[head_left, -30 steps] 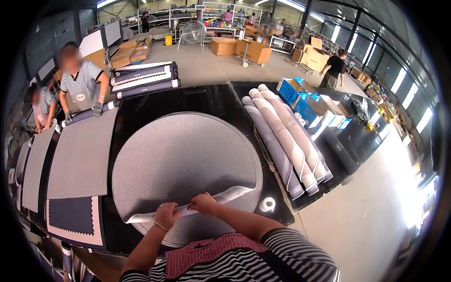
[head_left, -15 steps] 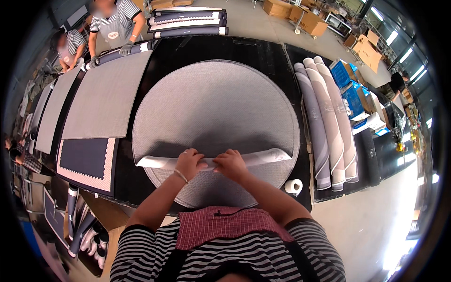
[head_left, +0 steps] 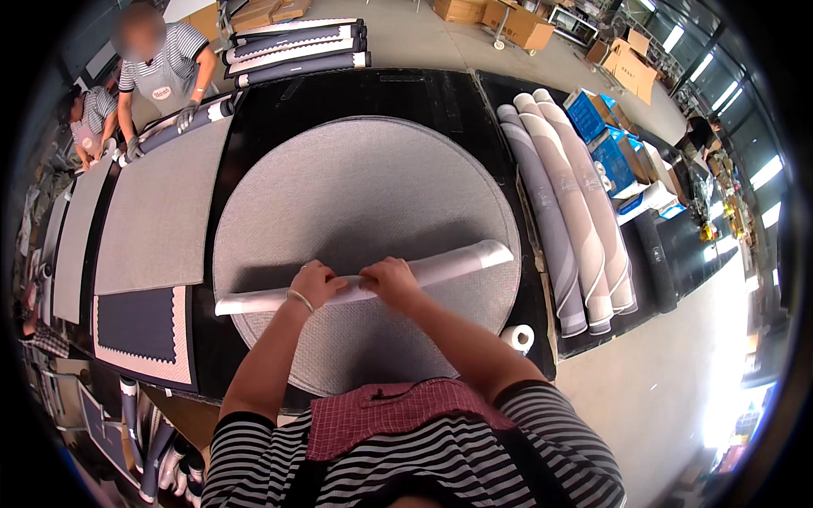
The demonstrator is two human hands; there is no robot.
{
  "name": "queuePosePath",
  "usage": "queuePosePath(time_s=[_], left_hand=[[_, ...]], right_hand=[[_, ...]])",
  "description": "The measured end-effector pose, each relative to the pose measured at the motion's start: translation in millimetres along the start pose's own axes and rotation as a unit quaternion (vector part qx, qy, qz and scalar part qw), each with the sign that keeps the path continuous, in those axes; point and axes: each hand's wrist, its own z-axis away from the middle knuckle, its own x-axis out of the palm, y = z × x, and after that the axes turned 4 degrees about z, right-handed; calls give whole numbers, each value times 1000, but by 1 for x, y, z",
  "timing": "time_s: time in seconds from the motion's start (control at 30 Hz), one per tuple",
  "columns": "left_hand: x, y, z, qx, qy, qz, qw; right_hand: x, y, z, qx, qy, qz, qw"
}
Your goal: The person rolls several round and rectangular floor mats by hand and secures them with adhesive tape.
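A whitish rolled rug lies slanting across a large round grey rug, its right end farther from me than its left. My left hand is closed on the middle of the roll, fingers curled over its far side. Close beside it, my right hand grips the roll in the same way. A short stretch of the roll shows between the two hands. Whether the roll is still joined to the flat rug beneath cannot be made out.
Several wrapped rug rolls lie at the right, by blue boxes. A small white roll sits near the table's front edge. Rectangular grey mats lie at the left. Beyond them a co-worker in grey gloves handles a dark roll.
The roll's bent ends have straightened, and it now looks thicker. It slants more, right end farther away. Both hands stay on it. The whole view has shifted, moving most things leftward.
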Motion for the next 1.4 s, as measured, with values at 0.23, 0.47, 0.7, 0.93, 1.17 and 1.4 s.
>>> queuePosePath(time_s=[0.23,0.47,0.7,0.93,1.17,1.4], left_hand=[[28,21,24,219,224,-109,943],[-21,-1,-47,82,-76,-22,994],[10,33,-11,125,200,-186,954],[-17,30,-87,9,83,-205,975],[-45,5,-145,63,138,-136,979],[-53,5,-143,91,139,-290,943]], right_hand=[[-9,11,-25,19,-7,-44,999],[-28,-19,1,-37,98,133,986],[-31,38,-99,27,-14,30,999],[-27,27,-87,-62,244,63,966],[-36,40,-139,-33,207,162,964],[-51,59,-207,24,72,126,989]])
